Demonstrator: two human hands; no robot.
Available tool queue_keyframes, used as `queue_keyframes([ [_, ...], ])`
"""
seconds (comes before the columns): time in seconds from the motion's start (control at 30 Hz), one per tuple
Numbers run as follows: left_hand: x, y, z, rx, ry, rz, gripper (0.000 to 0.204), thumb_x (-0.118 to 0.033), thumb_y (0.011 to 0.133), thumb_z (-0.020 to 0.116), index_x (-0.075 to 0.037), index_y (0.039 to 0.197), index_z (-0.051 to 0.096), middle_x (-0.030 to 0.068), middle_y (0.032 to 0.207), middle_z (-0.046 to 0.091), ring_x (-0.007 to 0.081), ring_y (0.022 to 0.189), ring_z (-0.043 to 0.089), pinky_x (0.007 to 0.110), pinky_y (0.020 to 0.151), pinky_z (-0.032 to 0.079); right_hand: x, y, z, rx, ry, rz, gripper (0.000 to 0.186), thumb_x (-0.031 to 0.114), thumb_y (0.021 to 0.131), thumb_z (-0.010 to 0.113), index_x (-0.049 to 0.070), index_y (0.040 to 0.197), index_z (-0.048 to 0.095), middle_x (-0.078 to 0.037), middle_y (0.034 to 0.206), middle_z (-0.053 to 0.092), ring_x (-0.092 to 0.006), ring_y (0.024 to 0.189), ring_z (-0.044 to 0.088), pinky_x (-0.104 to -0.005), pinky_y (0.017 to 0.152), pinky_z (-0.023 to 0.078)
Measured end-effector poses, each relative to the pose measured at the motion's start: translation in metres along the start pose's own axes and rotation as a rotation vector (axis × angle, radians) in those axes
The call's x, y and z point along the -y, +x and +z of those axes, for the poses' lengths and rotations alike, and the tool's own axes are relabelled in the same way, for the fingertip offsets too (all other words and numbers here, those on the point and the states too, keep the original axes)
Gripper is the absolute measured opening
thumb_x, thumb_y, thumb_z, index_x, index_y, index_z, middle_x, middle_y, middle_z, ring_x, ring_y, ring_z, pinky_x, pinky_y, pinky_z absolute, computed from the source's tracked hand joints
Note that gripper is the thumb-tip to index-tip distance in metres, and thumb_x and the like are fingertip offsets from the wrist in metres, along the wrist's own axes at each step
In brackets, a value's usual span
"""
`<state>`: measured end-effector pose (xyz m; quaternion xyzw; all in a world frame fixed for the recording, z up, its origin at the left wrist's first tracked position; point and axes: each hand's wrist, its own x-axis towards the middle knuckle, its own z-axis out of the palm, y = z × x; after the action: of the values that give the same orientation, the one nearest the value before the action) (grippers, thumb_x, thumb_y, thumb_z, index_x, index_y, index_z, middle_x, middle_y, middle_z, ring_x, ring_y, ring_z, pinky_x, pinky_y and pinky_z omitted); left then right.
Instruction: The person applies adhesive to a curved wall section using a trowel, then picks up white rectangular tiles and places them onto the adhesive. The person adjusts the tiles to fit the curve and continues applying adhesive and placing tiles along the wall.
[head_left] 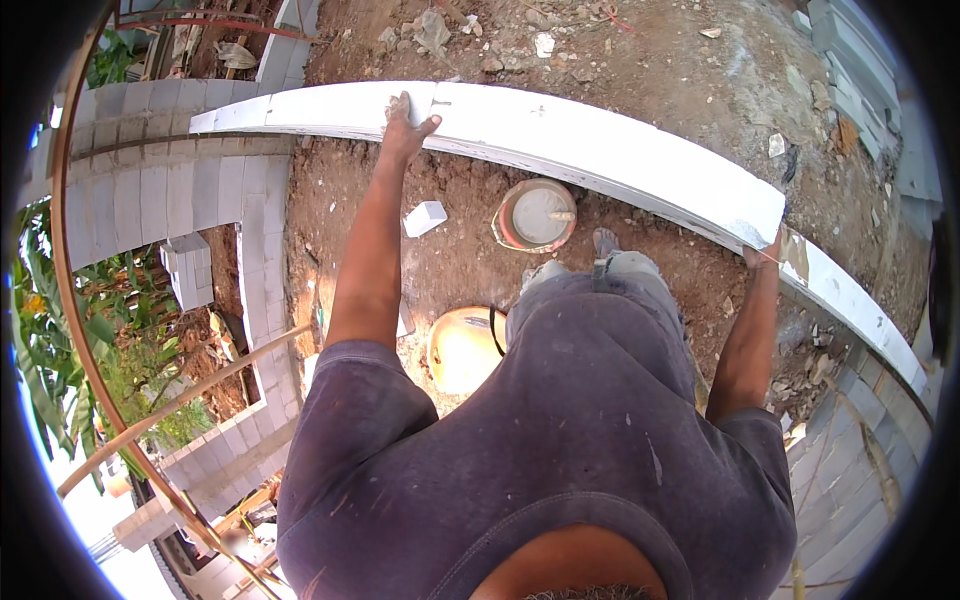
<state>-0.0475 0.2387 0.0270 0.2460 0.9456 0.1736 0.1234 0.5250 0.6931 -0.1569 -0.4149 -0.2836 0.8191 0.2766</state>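
A low wall of white blocks [600, 145] arcs across in front of me, its curve partly from the wide lens. My left hand [407, 128] lies on its top edge beside a joint, thumb spread away from the fingers. At the right, my right hand [766, 250] touches the near lower corner where a long white block ends; its fingers are mostly hidden. A thin orange line shows by that hand. Below the wall, a bucket [507, 236] holds grey mortar, with a light-coloured piece lying in it. A small white block piece [425, 218] rests on the soil.
A yellowish basin [462, 350] sits near my legs, partly covered by my shirt. Grey block walls [180, 200] stand at the left, with a wooden pole [190, 410] slanting across an opening. Rubble [432, 35] lies on the soil beyond the wall; stacked panels [850, 70] are at far right.
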Motion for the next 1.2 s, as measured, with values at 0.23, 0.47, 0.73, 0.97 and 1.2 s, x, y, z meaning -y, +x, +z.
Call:
queue_keyframes([
  [0.23,0.011,-0.003,0.001,0.017,0.050,0.050,0.103,-0.042,0.084,0.076,0.006,0.154,0.019,0.0346,0.159,0.015,0.0439,0.151,0.011,0.044,0.123,0.011,0.003,-0.008,0.031,-0.059,0.137,0.058,0.044,0.038,0.104,0.044,0.005,0.130,0.055,-0.009,0.119,0.064,-0.0251,0.111,0.062,-0.0407,0.098,0.049],
  [0.47,0.004,0.005,0.001,0.073,0.034,0.125,0.103,-0.049,0.088,0.069,0.008,0.154,0.015,0.0368,0.159,0.011,0.0475,0.150,0.007,0.047,0.122,0.006,0.004,-0.018,0.039,0.000,0.089,-0.016,0.048,0.040,0.103,0.044,0.004,0.134,0.054,-0.011,0.124,0.065,-0.0269,0.113,0.064,-0.0447,0.096,0.053],
  [0.73,0.038,0.006,0.001,0.120,0.083,0.184,0.097,-0.051,0.094,0.061,0.007,0.155,0.013,0.0363,0.159,0.008,0.0443,0.151,0.001,0.047,0.122,0.001,0.030,-0.045,0.093,-0.054,0.149,-0.022,0.055,0.048,0.099,0.058,0.002,0.129,0.059,-0.009,0.117,0.067,-0.0221,0.104,0.066,-0.0379,0.091,0.054],
  [0.97,0.031,0.002,-0.002,0.127,0.062,0.170,0.095,-0.051,0.095,0.060,0.004,0.156,0.012,0.0337,0.161,0.008,0.0428,0.152,0.000,0.047,0.122,0.001,0.014,-0.035,0.077,-0.070,0.181,-0.030,0.055,0.045,0.100,0.055,0.001,0.131,0.056,-0.010,0.118,0.066,-0.0233,0.105,0.066,-0.0388,0.091,0.055],
  [1.2,0.028,0.001,0.000,0.094,0.066,0.181,0.094,-0.049,0.095,0.060,0.005,0.156,0.013,0.0359,0.160,0.008,0.0450,0.151,0.000,0.048,0.122,0.002,0.018,-0.035,0.076,-0.151,0.021,-0.007,0.057,0.043,0.105,0.043,0.000,0.143,0.045,-0.013,0.136,0.057,-0.0272,0.124,0.057,-0.0402,0.104,0.047],
])
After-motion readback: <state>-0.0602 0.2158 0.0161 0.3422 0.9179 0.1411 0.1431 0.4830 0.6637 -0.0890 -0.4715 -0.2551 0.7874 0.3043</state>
